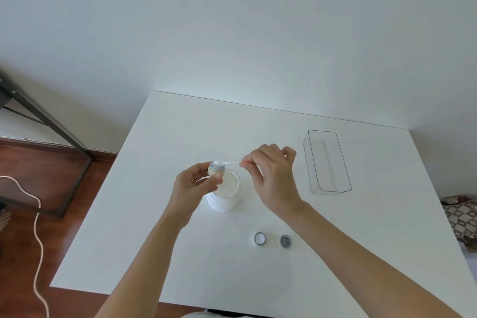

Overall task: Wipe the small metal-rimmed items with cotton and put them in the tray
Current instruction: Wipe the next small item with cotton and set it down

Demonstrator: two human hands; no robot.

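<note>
The left hand [192,183] fingers curl round a small metal-rimmed item [216,169]. The right hand [271,175] fingers pinch a cotton swab [227,162], tip touching its rim. The clear tray [327,162] sits on the surface beyond the right fingers.

Item 1 [216,169]: small cream piece w/ metal rim, tilted, held up in left hand [192,184]. Cotton swab [227,162] tip touching its rim, stick pinched by right hand [271,175]. Items 2 [259,238] & 3 [285,241]: flat on tabletop [361,253], side by side, apart. Clear tray [347,186]: far right, upright.
</note>
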